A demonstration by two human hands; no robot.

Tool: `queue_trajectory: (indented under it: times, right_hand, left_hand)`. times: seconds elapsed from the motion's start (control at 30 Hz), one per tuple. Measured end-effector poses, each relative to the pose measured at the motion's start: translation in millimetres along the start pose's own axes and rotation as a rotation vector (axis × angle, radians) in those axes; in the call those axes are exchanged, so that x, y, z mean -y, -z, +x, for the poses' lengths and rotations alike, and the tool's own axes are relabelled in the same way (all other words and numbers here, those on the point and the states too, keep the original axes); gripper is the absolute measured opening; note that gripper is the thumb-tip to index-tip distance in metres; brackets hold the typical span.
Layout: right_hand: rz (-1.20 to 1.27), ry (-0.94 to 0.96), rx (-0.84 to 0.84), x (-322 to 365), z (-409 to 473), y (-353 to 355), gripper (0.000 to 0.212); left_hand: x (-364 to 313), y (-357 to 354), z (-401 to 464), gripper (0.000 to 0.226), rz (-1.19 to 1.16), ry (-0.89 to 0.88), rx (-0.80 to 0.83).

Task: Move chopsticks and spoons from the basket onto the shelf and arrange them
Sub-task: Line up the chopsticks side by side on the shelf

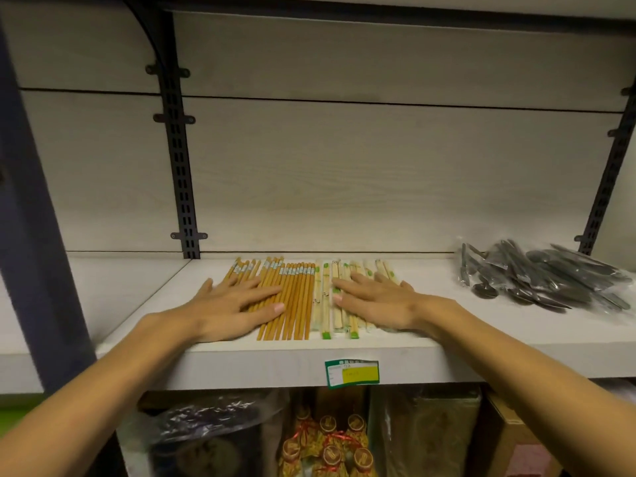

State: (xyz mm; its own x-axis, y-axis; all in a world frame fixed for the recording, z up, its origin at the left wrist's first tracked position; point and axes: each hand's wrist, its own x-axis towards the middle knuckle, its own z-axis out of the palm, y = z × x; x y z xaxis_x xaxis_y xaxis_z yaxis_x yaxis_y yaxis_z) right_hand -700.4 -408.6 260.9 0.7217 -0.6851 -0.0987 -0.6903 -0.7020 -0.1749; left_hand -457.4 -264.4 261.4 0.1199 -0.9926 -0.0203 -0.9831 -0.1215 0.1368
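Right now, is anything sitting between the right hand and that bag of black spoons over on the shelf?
Nothing visible does. The right hand lies flat on the pale wrapped chopsticks, and only bare shelf shows between it and the bagged black spoons to its right. The left hand rests on the brown chopsticks, well clear.

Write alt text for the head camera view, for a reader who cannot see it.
Two flat hands press on chopsticks laid side by side on a white shelf: the left hand on the brown chopsticks, the right hand on the pale wrapped chopsticks. Bagged dark spoons lie at the right, and a green and yellow label is on the shelf's front edge.
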Motion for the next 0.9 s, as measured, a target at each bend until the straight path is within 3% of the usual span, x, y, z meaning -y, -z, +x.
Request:
queue_trajectory:
  times: [0.07,0.33,0.43,0.53,0.7,0.9]
  right_hand:
    - [-0.042,-0.014,0.013,3.9,3.9,-3.8,0.073]
    - [0.036,0.025,-0.022,8.0,-9.8,-1.3,0.071]
    - [-0.079,0.022,-0.015,9.8,-7.6,8.1,0.08]
    - [-0.027,0.015,-0.054,15.5,-2.9,13.1,0.078]
    - [-0.091,-0.046,0.005,22.3,12.9,-5.6,0.077]
    - [-0.085,-0.025,0.031,22.5,12.4,-5.6,0.083]
  left_hand:
    - [1.7,-2.8,-1.2,0.094,-0.055,0.02,0.076]
    - [7.2,1.5,-3.5,0.12,-0.068,-0.018,0.126]
    - [9.7,5.2,-2.2,0.11,-0.03,-0.017,0.047]
    - [7.0,4.3,5.5,0.097,0.014,-0.055,-0.011]
    - [1.5,-2.7,14.6,0.09,0.008,-0.069,0.098]
    - [0.1,-1.0,4.6,0.073,-0.002,-0.021,0.11]
